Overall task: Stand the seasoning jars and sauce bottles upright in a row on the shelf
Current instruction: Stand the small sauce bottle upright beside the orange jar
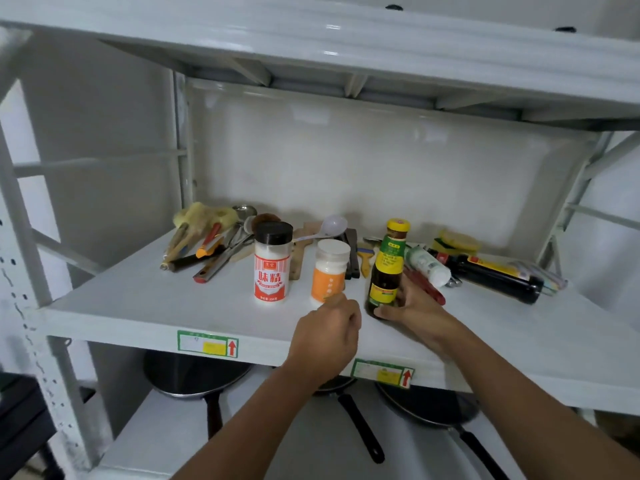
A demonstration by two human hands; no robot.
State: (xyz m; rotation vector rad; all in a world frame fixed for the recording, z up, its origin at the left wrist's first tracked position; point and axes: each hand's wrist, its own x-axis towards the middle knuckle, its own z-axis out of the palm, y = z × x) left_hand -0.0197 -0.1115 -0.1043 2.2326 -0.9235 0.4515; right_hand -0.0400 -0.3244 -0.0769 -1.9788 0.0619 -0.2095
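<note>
The right hand (414, 306) has its fingers clamped round the base of the yellow-capped sauce bottle (388, 268) — upright on the shelf (166, 299). The left hand (329, 332) hovers beside the orange-labelled jar (329, 271), fingers loosely curled, holding nothing.

The white plastic seasoning jar with a black cap (272, 263), standing upright on the white metal shelf (145, 299), carries a red-and-white label with the large white characters 味精; smaller print beneath them is too fine to read. At about four o'clock from it, two green-bordered stickers (207, 344) on the shelf's front edge each show a red upward arrow. Lettering on the other bottles' labels is illegible.
</note>
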